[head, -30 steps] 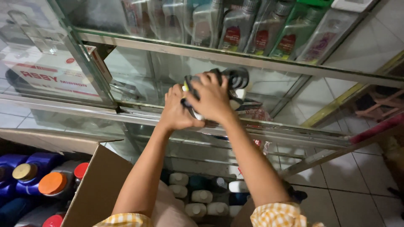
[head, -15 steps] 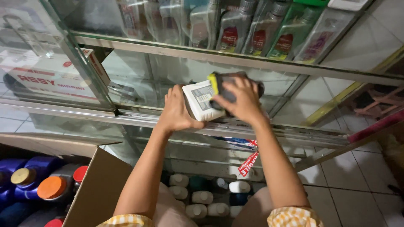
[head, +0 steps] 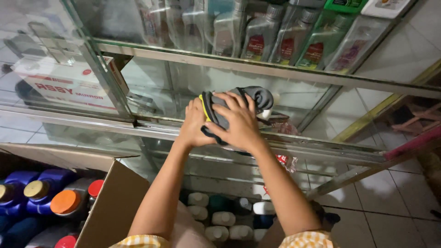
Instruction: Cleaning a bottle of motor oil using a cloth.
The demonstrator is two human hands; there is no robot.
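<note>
We see both hands together at the near edge of a glass shelf, clamped on one grey jug lying on its side. The right hand lies flat over the top of it, fingers spread and pressing down on a grey cloth with a yellow edge that covers the jug's left half. The left hand holds the jug's left end from the near side, touching the cloth and tucked partly under the right hand. The two hands touch each other. Only the jug's rounded right end shows bare past the right fingertips, with a bit of white beside it; we cannot tell what that white part is.

On the shelf above, far from us, stand upright bottles in grey and green, side by side. To the left, behind glass, sits a white box with red lettering. Just right of the jug, a small printed packet lies on the shelf.

Near left, an open carton holds blue jugs with yellow, orange and red caps. Below the hands, on the bottom level, white capped bottles stand in rows. Tiled floor shows at the right. Both sleeves are checked yellow and white.
</note>
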